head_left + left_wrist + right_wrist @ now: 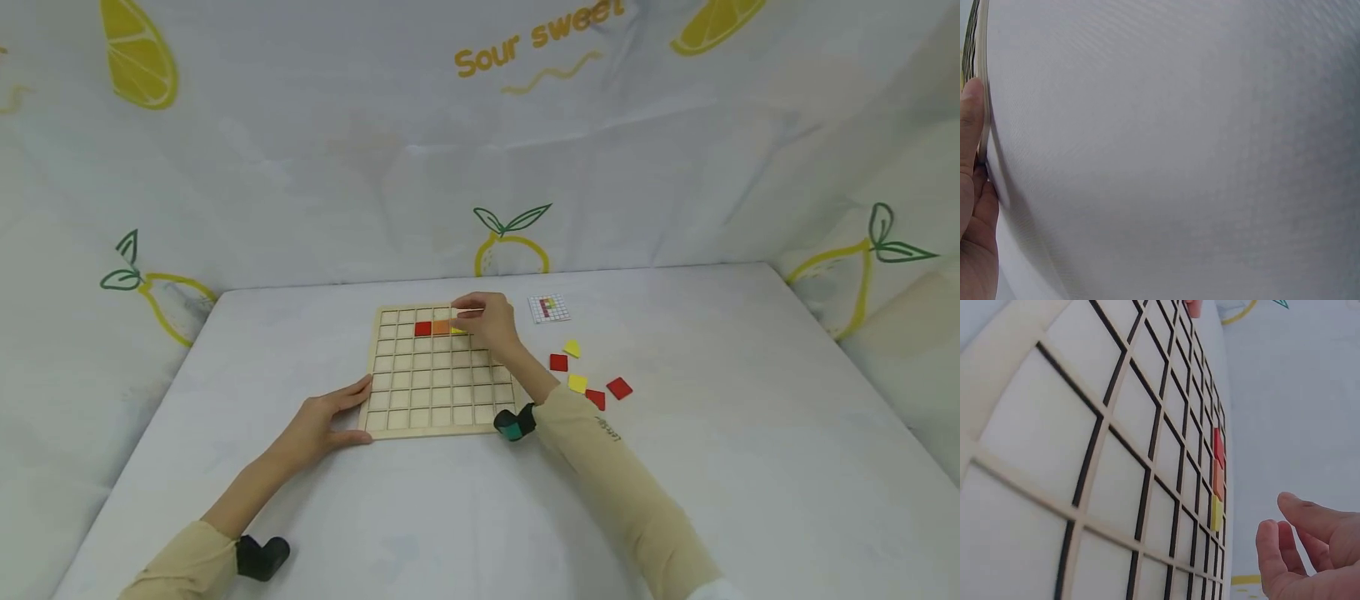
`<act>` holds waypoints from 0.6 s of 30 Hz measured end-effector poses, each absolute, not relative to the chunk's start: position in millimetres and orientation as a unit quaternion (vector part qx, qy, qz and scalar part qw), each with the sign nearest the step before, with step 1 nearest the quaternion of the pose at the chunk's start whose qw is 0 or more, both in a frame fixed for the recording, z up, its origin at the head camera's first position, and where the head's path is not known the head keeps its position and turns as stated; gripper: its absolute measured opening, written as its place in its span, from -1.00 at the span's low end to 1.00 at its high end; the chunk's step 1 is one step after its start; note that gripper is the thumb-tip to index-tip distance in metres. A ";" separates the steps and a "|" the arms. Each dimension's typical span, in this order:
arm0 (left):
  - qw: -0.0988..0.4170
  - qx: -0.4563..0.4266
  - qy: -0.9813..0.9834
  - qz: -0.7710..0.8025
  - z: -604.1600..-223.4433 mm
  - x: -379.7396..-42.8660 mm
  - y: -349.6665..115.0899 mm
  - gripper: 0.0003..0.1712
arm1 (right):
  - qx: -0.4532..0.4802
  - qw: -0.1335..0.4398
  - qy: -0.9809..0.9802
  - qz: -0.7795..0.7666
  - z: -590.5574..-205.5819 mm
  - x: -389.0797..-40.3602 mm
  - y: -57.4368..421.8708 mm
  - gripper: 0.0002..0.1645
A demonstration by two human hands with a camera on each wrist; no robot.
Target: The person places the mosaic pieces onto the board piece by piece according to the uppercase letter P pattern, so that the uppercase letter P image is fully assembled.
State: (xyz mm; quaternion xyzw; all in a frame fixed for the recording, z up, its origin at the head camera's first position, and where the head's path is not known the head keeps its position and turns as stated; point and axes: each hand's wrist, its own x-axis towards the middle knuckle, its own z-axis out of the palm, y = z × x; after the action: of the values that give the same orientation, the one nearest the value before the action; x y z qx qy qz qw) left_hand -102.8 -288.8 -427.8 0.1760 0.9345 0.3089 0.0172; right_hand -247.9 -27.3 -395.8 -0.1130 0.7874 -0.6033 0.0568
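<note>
A square wooden grid board (422,381) lies flat on the table. My left hand (315,429) holds its near left corner, the fingers at the left edge and the thumb at the front corner. One row near the far side carries a red tile (423,328), an orange tile (441,327) and a yellow tile (1217,514) side by side. Just above the yellow tile hovers my right hand (489,323). In the right wrist view the right hand (1310,550) has its thumb and fingers apart, with nothing between them.
Right of the board lie several loose tiles, among them a red tile (619,387) and a yellow tile (577,383). A small pattern card (549,308) sits behind them. A white cloth with lemon prints (337,167) hangs behind the white table (420,517).
</note>
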 end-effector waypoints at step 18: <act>0.002 0.192 0.934 0.302 -424.4 -100.6 -284.7 -0.13 | -0.035 0.070 0.775 -0.627 -375.8 -218.8 107.5 -0.60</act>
State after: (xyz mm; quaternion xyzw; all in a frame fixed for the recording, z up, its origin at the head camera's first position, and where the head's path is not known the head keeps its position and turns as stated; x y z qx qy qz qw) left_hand -100.6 -284.7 -424.4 0.1916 0.9339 0.3020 0.0019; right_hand -218.8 107.5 -375.8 -0.0346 0.7754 -0.6267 0.0696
